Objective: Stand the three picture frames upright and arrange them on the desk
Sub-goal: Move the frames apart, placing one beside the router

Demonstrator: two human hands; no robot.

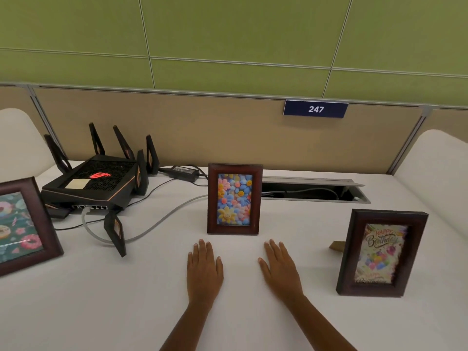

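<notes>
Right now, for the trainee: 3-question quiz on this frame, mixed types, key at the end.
1. True or false: the left hand and right hand lie flat on the desk, holding nothing.
2. Which frame stands nearest the router? A) donut frame B) flower frame C) birthday frame
3. Fill in: the number on the blue sign is ___.

Key: 1 true; 2 A; 3 247.
</notes>
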